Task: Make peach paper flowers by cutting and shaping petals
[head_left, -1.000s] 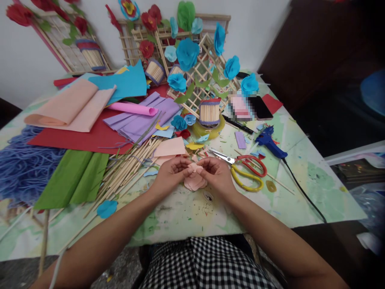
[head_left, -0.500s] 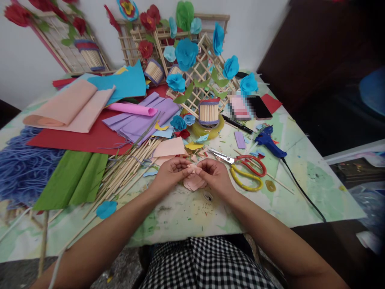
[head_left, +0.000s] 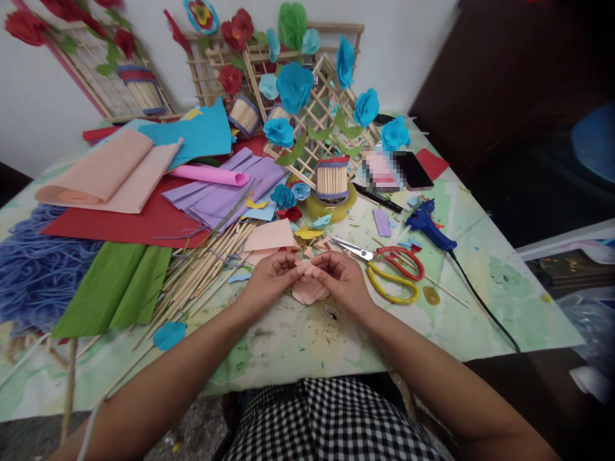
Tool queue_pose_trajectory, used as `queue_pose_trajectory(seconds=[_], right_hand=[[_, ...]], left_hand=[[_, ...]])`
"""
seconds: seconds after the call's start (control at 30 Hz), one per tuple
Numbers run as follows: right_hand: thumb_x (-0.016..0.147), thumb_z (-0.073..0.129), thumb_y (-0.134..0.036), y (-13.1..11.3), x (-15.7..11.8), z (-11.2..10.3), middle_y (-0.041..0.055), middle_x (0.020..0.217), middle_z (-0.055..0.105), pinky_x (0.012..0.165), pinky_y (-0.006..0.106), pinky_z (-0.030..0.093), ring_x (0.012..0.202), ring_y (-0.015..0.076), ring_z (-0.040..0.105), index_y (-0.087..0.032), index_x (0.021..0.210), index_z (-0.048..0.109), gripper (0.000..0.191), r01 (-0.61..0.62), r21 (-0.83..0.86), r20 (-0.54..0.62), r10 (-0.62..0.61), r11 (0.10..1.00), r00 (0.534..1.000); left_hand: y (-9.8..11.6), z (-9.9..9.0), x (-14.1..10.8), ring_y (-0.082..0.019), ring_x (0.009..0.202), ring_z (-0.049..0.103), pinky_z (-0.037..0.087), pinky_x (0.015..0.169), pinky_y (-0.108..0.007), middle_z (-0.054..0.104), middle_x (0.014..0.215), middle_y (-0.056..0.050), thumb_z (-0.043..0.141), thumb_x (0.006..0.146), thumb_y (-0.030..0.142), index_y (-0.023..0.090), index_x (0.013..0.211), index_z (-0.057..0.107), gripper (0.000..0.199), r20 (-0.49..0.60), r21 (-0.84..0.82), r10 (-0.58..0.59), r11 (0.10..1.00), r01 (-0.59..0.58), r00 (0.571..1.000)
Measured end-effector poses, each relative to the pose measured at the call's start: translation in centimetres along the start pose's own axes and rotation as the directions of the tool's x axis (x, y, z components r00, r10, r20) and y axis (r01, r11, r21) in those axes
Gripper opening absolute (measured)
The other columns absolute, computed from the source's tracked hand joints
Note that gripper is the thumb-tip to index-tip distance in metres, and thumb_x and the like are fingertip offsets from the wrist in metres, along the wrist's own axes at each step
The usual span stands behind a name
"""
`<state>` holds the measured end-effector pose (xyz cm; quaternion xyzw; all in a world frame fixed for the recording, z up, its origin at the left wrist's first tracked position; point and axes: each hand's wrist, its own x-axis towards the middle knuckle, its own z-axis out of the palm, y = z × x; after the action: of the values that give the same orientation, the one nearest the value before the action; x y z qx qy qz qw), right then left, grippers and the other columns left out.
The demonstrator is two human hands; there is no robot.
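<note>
As left hand (head_left: 273,274) and right hand (head_left: 346,273) nearly meet, peach paper piece (head_left: 306,268) sits pinched between them

Far left on the table (head_left: 307,349): tangled blue yarn (head_left: 43,269), then folded green paper (head_left: 113,289). Next, blue paper petal (head_left: 169,335) near the front, below loose wooden sticks (head_left: 204,275). Cut peach sheet (head_left: 269,235) lies just beyond the left hand. The person's left thumb and fingers are closed on the piece's left side. Piece is about mid-table, over rounded peach petals (head_left: 310,293); can't tell if they touch. Right thumb and fingers are closed on its right side; fingers hide most of it. Right of that: scissors (head_left: 369,255), red and yellow handles. Farther right: blue glue gun (head_left: 430,224), black cord (head_left: 484,306) running to the table edge.
</note>
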<state>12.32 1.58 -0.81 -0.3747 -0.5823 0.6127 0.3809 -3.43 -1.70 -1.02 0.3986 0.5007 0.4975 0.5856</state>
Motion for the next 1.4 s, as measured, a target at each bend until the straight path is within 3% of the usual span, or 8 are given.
queue_pose_trajectory(seconds=[0.3, 0.63, 0.8, 1.07, 1.17, 1.27, 1.4], right_hand=[[0.073, 0.056, -0.021, 0.3, -0.2, 0.1, -0.0017, 0.063, 0.057, 0.052, 0.024, 0.04, 0.056, 0.0121, 0.052, -0.02, 0.086, 0.056, 0.013, 0.074, -0.222, -0.046, -0.086, 0.972, 0.995], [0.073, 0.054, -0.016, -0.3, -0.4, -0.6, 0.0013, 0.08, 0.062, 0.061, 0.026, 0.044, 0.067, 0.0141, 0.055, -0.021, 0.099, 0.056, 0.027, 0.305, -0.296, 0.169, -0.265, 0.905, 0.949], [0.079, 0.055, -0.022, 0.3, -0.1, -0.7, 0.0023, 0.08, 0.064, 0.064, 0.027, 0.044, 0.071, 0.0148, 0.057, -0.02, 0.088, 0.061, 0.011, 0.281, -0.363, 0.143, -0.245, 0.888, 0.959], [0.077, 0.062, -0.033, 0.6, 0.2, -0.7, 0.0012, 0.075, 0.063, 0.058, 0.025, 0.043, 0.063, 0.0135, 0.054, -0.021, 0.086, 0.063, 0.015, 0.229, -0.383, 0.103, -0.205, 0.895, 0.973], [0.073, 0.067, -0.032, -0.1, 0.1, -0.9, 0.0031, 0.084, 0.065, 0.06, 0.026, 0.044, 0.066, 0.0144, 0.055, -0.022, 0.098, 0.062, 0.027, 0.301, -0.36, 0.171, -0.255, 0.883, 0.952], [0.077, 0.061, -0.026, -0.9, 0.1, -1.2, 0.0038, 0.083, 0.064, 0.066, 0.028, 0.044, 0.071, 0.0154, 0.056, -0.021, 0.095, 0.064, 0.019, 0.377, -0.351, 0.271, -0.292, 0.857, 0.917], [0.081, 0.056, -0.022, -1.1, 0.3, -1.3, 0.003, 0.077, 0.064, 0.068, 0.028, 0.044, 0.072, 0.0156, 0.057, -0.02, 0.083, 0.065, 0.01, 0.362, -0.366, 0.277, -0.271, 0.857, 0.922]], left_hand=[[0.2, 0.6, -0.3, -0.012, 0.07, 0.06, 0.047, 0.066, -0.024, 0.063, 0.076, -0.001, 0.073, 0.065, 0.023, 0.016, 0.082, 0.06, 0.022, -0.024, 0.123, 0.074, 0.99, -0.071, 0.997], [0.5, 0.0, -0.1, -0.011, 0.07, 0.057, 0.049, 0.063, -0.023, 0.058, 0.078, -0.001, 0.075, 0.061, 0.021, 0.015, 0.095, 0.057, 0.038, -0.036, -0.029, -0.003, 1.0, 0.001, 0.999], [0.4, -0.1, 0.0, -0.01, 0.067, 0.056, 0.048, 0.059, -0.02, 0.058, 0.073, 0.0, 0.076, 0.061, 0.021, 0.015, 0.094, 0.058, 0.038, -0.026, -0.057, -0.008, 0.998, 0.007, 1.0], [0.2, -0.1, 0.0, -0.011, 0.065, 0.059, 0.048, 0.059, -0.021, 0.062, 0.073, -0.001, 0.077, 0.058, 0.018, 0.015, 0.094, 0.059, 0.04, -0.01, -0.111, -0.035, 0.993, 0.034, 0.999], [0.5, -0.1, -0.2, -0.012, 0.067, 0.062, 0.048, 0.061, -0.021, 0.065, 0.078, -0.003, 0.076, 0.061, 0.017, 0.015, 0.097, 0.059, 0.04, 0.068, -0.223, -0.119, 0.966, 0.131, 0.991], [0.6, -0.2, -0.3, -0.009, 0.061, 0.06, 0.047, 0.059, -0.02, 0.065, 0.078, -0.003, 0.075, 0.062, 0.015, 0.015, 0.098, 0.059, 0.039, 0.146, -0.293, -0.169, 0.934, 0.206, 0.975], [0.3, -0.5, -0.2, -0.008, 0.054, 0.056, 0.045, 0.055, -0.02, 0.063, 0.073, -0.002, 0.075, 0.061, 0.017, 0.014, 0.1, 0.06, 0.042, 0.126, -0.22, -0.135, 0.962, 0.16, 0.983]])
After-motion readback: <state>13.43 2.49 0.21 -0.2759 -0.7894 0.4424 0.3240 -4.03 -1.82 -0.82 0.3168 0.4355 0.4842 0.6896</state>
